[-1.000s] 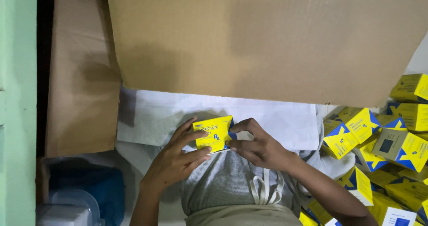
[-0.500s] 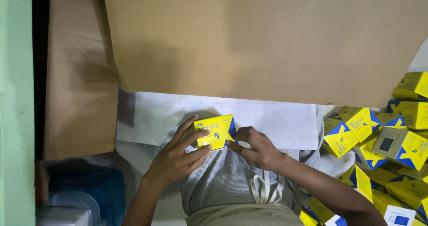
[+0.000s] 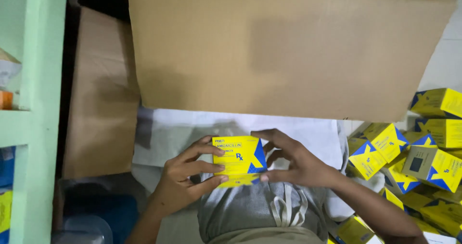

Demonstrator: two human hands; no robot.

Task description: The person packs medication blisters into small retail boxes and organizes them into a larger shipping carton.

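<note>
Both hands, left [image 3: 185,179] and right [image 3: 296,162], grip one yellow box [image 3: 239,158] over the lap, flaps look closed. Loads more boxes [image 3: 423,147] piled on the right, carton [image 3: 284,51] just ahead.

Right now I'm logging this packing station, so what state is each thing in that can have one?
Small yellow and blue carton: closed as far as shows, held upright over the lap.
Left hand: gripping the carton's left side.
Right hand: gripping the carton's right side.
Large brown cardboard box: standing upright; whether its top is open cannot be told.
Pile of yellow and blue cartons: loose, tumbled at odd angles.
</note>
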